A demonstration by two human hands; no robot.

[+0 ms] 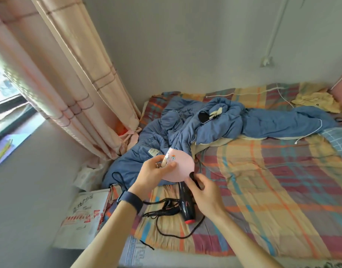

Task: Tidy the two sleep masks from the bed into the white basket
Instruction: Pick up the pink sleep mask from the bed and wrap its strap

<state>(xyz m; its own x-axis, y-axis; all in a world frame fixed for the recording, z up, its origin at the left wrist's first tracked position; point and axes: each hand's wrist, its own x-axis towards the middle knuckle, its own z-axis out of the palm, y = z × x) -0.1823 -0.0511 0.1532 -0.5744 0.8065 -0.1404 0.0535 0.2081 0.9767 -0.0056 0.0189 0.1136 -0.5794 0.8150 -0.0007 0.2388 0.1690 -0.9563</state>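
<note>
A pink sleep mask (179,167) with small cartoon prints is held up over the bed's near left part. My left hand (154,173) grips its left end. My right hand (203,190) pinches its right end, where a dark strap piece shows. A second sleep mask, dark with a pale part (208,116), lies on the crumpled blue quilt (263,122) further back. The white basket is not in view.
A black hair dryer (186,206) with its tangled cord (162,211) lies on the plaid sheet (272,190) just below my hands. A printed white box (83,215) stands at the bed's left edge. A pink curtain (69,74) hangs at the left. Yellow cloth (315,100) lies far right.
</note>
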